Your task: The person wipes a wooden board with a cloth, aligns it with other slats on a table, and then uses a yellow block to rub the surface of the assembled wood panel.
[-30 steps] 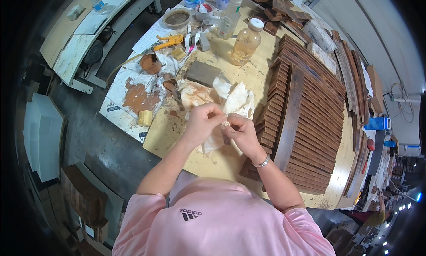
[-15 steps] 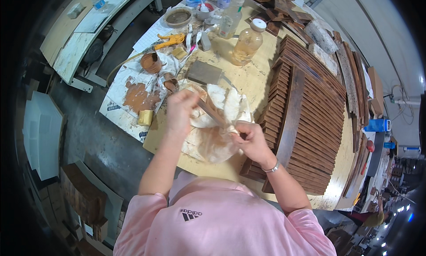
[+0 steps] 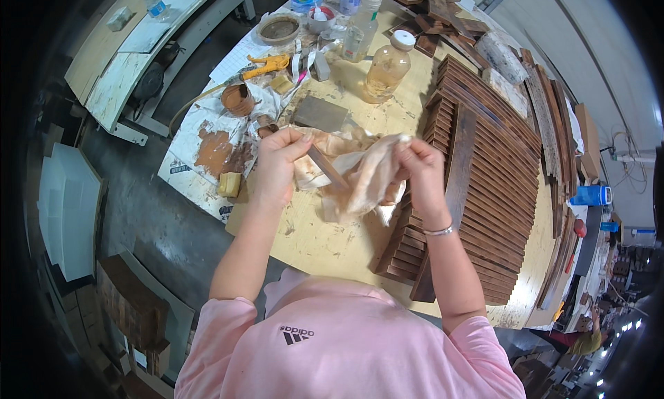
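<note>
My left hand pinches one end of a thin, flat brown strip, which slants down to the right. I cannot tell whether it is wood or a blade. My right hand is closed on the upper corner of a cream cloth with brown stains. The cloth hangs in folds around the strip's lower end and partly hides it. Just beyond the cloth lies a grey-brown rectangular block. By my left fingers, a small brown roll is partly covered.
Rows of dark wooden slats fill the right side, with a longer board across them. Farther back stand a lidded jar and a bottle. To the left are a yellow glue gun, a brown cup and a yellow sponge.
My right hand has moved up and to the right, drawing the cloth's corner with it. The cloth, bunched around the strip before, now hangs more spread. My left hand still holds the strip.
</note>
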### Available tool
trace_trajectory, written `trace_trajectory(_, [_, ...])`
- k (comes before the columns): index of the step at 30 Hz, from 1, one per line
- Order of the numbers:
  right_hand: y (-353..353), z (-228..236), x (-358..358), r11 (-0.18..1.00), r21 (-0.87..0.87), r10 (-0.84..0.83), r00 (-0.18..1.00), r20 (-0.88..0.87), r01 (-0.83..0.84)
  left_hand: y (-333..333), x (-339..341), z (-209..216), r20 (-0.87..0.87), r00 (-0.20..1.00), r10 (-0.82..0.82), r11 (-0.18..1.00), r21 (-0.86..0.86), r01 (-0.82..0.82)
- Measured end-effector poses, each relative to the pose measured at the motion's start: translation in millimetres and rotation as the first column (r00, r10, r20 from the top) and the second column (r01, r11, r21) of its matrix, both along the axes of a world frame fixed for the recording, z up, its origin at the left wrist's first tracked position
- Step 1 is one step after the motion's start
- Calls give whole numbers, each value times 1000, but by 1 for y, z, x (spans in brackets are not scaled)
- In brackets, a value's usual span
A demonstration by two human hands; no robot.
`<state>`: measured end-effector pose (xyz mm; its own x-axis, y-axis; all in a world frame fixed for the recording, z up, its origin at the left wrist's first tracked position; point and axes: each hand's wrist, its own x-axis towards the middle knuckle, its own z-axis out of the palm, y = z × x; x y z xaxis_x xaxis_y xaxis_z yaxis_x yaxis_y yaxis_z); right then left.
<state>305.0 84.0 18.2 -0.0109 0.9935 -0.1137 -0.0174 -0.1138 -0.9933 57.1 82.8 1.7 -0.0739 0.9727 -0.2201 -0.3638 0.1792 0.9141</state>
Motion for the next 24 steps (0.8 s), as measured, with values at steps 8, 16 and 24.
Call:
trace_trajectory(8, [-23,2,-47,886,-242,397,917,-42,-394,-17,28,-12,-76,991,-110,991,62,114])
trace_trajectory(16, [-38,-8,-68,922,-216,338,940,48,-321,-27,33,-25,20,996,-86,996,0,86])
trace_trajectory(24, [-55,-19,-52,918,32,361,866,345,-396,-9,26,-18,83,995,57,998,-36,-54])
